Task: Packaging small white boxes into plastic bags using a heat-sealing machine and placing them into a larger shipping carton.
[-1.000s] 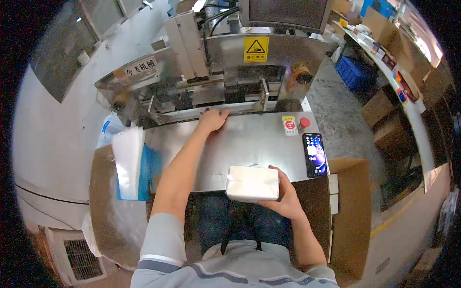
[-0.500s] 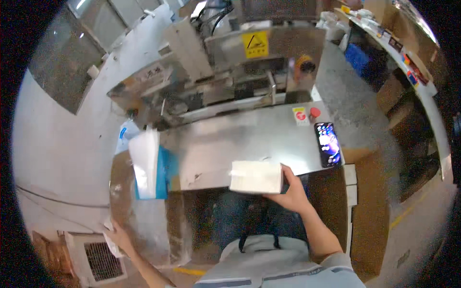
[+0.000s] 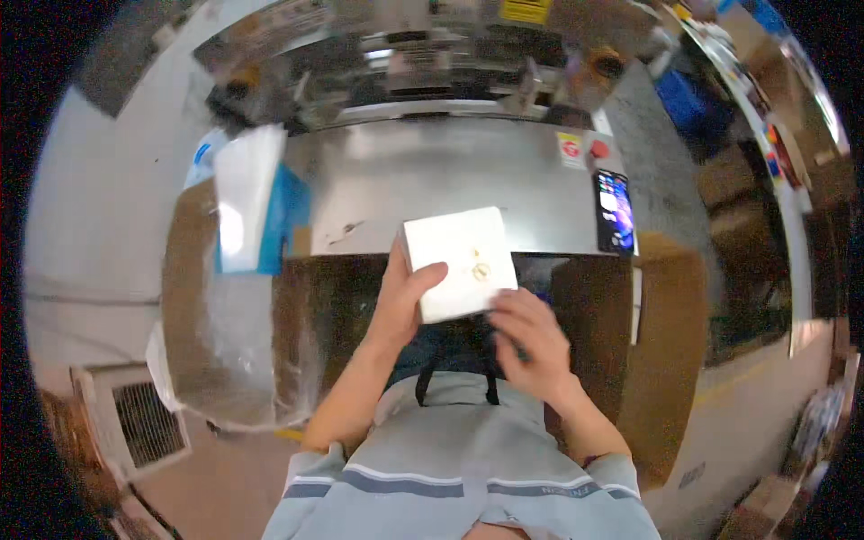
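A thick square stack of white paper napkins (image 3: 454, 247), with a small gold mark on its top face, is held over the near edge of the metal table. My left hand (image 3: 405, 292) grips it from the left, thumb lying across the top and fingers down the side. At its lower right corner is my right hand (image 3: 531, 342), somewhat blurred, with thumb and fingers apart and nothing between them. The fingertips are at the edge of the stack; whether they press on it I cannot tell.
A machine with a metal table (image 3: 432, 180) stands ahead. On its right lie a phone (image 3: 616, 211) and a red button (image 3: 599, 148). Left, a blue and white pack (image 3: 286, 216) rests by an open carton (image 3: 189, 297) with clear plastic. Another carton (image 3: 670, 360) stands right.
My left hand has come from the far lower left, leaving a white sheet there, and now grips the stack. My right hand has shifted its hold to the corner. The stack is turned, gold mark showing.
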### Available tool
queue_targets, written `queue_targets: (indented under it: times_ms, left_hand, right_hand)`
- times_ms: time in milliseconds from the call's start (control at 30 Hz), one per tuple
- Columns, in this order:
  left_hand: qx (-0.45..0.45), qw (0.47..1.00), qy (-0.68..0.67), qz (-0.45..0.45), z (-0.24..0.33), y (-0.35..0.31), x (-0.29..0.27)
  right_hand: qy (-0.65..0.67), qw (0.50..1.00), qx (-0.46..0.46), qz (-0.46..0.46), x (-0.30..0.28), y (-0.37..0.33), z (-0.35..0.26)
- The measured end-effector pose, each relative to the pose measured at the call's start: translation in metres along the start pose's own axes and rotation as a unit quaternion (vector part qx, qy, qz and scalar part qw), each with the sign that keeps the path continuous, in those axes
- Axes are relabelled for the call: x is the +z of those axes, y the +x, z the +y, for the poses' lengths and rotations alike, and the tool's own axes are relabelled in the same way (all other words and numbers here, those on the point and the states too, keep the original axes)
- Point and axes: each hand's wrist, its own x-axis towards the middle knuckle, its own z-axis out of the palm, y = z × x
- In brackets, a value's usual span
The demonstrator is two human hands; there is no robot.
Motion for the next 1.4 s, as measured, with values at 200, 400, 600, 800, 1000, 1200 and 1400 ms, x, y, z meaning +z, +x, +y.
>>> queue_targets:
  times_ms: [200, 400, 600, 800, 1000, 1200, 1400]
  left_hand:
    - [-0.063, 0.972, 0.129, -0.185, -0.022, 0.006, 0.057]
    - [-0.034, 0.949, 0.215, -0.227, -0.019, 0.045, 0.082]
    - [0.196, 0.754, 0.626, -0.045, -0.038, 0.109, 0.038]
    - [0.321, 0.584, 0.744, -0.047, -0.062, 0.128, 0.021]
    - [0.334, 0.573, 0.746, -0.054, -0.069, 0.129, 0.027]
    - [0.332, 0.553, 0.763, -0.052, -0.071, 0.122, 0.033]
    - [0.332, 0.648, 0.685, -0.023, -0.053, 0.123, 0.010]
  right_hand:
    - [0.505, 0.760, 0.367, 0.180, -0.025, -0.050, 0.034]
    - [0.392, 0.791, 0.406, 0.238, -0.089, -0.067, 0.039]
    - [0.166, 0.732, 0.456, 0.479, -0.182, -0.165, 0.100]
    - [0.121, 0.532, 0.648, 0.531, -0.131, -0.373, 0.207]
    - [0.365, 0.480, 0.689, 0.403, -0.056, -0.509, 0.234]
    - [0.315, 0.468, 0.787, 0.250, -0.001, -0.473, 0.250]
    - [-0.128, 0.857, 0.476, -0.150, -0.049, -0.439, 0.278]
